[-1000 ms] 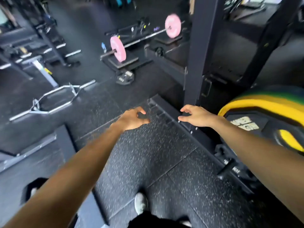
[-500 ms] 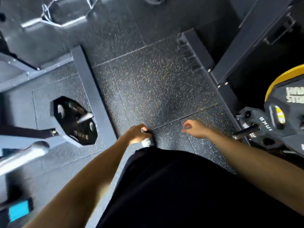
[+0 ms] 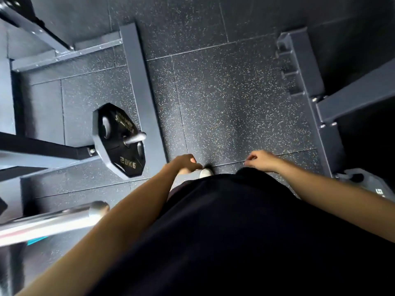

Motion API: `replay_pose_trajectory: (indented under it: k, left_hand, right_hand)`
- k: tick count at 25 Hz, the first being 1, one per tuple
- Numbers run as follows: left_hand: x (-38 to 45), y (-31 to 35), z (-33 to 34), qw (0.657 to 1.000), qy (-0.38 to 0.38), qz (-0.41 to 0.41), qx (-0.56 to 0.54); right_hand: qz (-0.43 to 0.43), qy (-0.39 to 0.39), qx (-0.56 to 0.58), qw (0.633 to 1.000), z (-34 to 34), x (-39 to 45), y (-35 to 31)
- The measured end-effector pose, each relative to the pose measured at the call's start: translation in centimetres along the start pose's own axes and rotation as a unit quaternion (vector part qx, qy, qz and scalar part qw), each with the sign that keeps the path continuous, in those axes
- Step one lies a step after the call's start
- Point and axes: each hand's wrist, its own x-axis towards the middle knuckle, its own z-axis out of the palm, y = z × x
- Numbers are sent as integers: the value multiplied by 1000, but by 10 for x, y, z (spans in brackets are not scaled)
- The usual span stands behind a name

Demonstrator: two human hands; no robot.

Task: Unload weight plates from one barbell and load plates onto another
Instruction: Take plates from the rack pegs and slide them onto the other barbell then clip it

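Fingers of both hands, left hand (image 3: 185, 163) and right hand (image 3: 259, 160), seemingly curl loosely, holding nothing, over speckled rubber floor (image 3: 230, 99).

Black twelve-sided 20KG weight plate (image 3: 119, 142): matt rubbery. Silver barbell sleeve (image 3: 53, 221): polished metal. Dark speckled floor (image 3: 224, 92): rough rubber.

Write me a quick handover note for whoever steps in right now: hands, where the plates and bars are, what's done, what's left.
Left hand: loosely curled, holding nothing.
Right hand: loosely curled, holding nothing.
Black 20 kg plate: hangs on a steel peg of the rack at left, untouched.
Steel bar end: bare, at lower left, no plate on the part in view.
Another plate: partly seen at the right edge.
Done: cannot tell from this view.
Left: probably grip a plate and slide it onto the bar.
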Motion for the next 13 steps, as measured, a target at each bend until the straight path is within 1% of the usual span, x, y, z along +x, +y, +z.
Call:
replay_pose_trajectory:
  k: [2,5,9,11,13]
  left_hand:
    - [12,0,-28,1000,17,0,-11]
    - [32,-6,-51,1000,-13,-8,-20]
    - [69,4,-105,997,-70,-22,0]
    - [96,16,-146,997,-68,-25,12]
    - [122,28,-192,998,-46,-35,8]
  right_hand:
    - [-10,28,5,1000,-20,23,-32]
    - [-14,35,-1,999,-47,49,-61]
    - [0,16,-7,1000,-99,107,-89]
    - [7,0,-2,1000,-132,143,-102]
    - [7,-16,-1,1000,-167,175,-116]
